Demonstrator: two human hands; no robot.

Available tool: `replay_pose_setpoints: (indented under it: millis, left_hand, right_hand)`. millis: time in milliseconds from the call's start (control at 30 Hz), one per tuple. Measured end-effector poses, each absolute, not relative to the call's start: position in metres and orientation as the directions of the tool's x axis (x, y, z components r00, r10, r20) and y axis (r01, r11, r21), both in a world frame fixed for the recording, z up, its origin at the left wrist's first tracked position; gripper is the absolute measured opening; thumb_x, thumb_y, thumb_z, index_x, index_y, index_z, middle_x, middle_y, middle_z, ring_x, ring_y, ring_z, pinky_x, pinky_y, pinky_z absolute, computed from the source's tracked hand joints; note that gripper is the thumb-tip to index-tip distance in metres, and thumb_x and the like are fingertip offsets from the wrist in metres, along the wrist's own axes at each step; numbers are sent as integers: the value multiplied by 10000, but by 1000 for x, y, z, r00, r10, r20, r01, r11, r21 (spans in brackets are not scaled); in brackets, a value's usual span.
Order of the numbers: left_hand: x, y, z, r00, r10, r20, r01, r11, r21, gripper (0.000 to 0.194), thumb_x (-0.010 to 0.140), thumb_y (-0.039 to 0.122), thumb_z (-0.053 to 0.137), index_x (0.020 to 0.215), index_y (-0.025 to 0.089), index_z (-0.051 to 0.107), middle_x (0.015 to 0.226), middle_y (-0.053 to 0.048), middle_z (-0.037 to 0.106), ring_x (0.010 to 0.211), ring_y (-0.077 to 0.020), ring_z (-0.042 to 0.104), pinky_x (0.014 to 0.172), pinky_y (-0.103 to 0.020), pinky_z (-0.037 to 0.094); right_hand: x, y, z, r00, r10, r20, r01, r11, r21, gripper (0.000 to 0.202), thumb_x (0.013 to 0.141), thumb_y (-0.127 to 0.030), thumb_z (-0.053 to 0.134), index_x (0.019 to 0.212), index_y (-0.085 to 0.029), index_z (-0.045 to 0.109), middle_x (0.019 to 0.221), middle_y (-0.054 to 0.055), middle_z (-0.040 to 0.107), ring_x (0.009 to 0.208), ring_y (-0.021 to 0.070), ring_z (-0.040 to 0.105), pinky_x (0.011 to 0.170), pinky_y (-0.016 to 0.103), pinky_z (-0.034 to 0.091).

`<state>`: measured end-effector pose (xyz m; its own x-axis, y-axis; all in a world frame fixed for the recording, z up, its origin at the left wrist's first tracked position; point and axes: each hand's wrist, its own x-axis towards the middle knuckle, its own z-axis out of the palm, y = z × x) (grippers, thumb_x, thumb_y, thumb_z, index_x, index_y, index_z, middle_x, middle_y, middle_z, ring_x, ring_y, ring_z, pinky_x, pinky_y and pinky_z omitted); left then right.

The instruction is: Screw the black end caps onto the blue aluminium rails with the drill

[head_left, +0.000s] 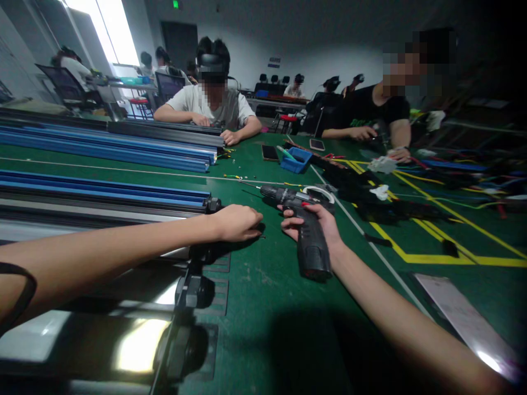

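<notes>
My right hand is wrapped round the grip of a black cordless drill. Its long thin bit points left and slightly away from me, over the green tabletop. My left hand is closed, palm down, beside the ends of the metal profiles. A tiny dark tip shows by its fingertips; whether it is held, I cannot tell. Small yellow-green wire pieces with terminals lie just beyond the drill bit. Black plastic fittings with cable glands line the profile ends below my left wrist.
Blue profiles lie further back on the left. A blue bin and a phone stand mid-table. Cables and black strips fill the right. Two co-workers sit opposite, one in a white shirt, one holding a tool.
</notes>
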<state>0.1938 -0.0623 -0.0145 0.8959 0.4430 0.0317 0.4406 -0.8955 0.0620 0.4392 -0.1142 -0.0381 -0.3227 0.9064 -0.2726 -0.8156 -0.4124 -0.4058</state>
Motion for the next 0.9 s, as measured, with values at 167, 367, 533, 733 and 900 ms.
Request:
replay_pose_setpoints:
  millis: [167, 367, 533, 733, 900]
  left_hand:
    - [199, -56, -17, 924, 379, 53, 360, -907, 218, 438, 959, 539, 581, 1149, 144, 592, 1081, -121, 698, 927, -244, 687, 723, -307, 478]
    - [218, -69, -14, 958, 281, -55, 286, -950, 126, 194, 981, 225, 521, 1131, 142, 614, 1111, -121, 690, 939, -240, 695, 726, -311, 476]
    - [207, -76, -9, 960, 274, -49, 278, -956, 98, 172, 987, 189, 509, 1115, 130, 607, 1111, -122, 676, 891, -222, 698, 728, -305, 487]
    - [190, -77, -4, 948, 317, -1, 316, -944, -95, 246, 996, 348, 575, 1098, 130, 627, 1029, -134, 706, 888, -257, 706, 754, -344, 482]
    - [191, -73, -11, 950, 311, -39, 309, -950, -51, 168, 1005, 227, 521, 1037, 124, 649, 941, -131, 742, 814, -227, 713, 736, -328, 471]
  right_hand:
    - [440, -113, -39, -298, 913, -280, -819, -395, -415, 604, 834, -243, 549, 1397, -65, 425, 910, 74, 595, 571, 105, 527, 677, 315, 616]
    - [439, -114, -38, -301, 910, -286, -818, -400, -413, 577, 841, -244, 533, 1372, -39, 442, 892, 79, 582, 554, 98, 525, 669, 311, 613]
    - [439, -114, -37, -313, 901, -302, -812, -418, -407, 557, 829, -241, 550, 1354, -80, 454, 899, 66, 589, 552, 99, 523, 668, 319, 619]
    - [442, -112, -41, -341, 894, -291, -796, -439, -415, 617, 802, -233, 576, 1381, -68, 442, 920, 82, 590, 605, 121, 552, 669, 320, 619]
    - [440, -114, -39, -318, 898, -304, -796, -427, -430, 614, 829, -222, 556, 1404, -48, 429, 918, 84, 579, 575, 112, 539, 682, 330, 623]
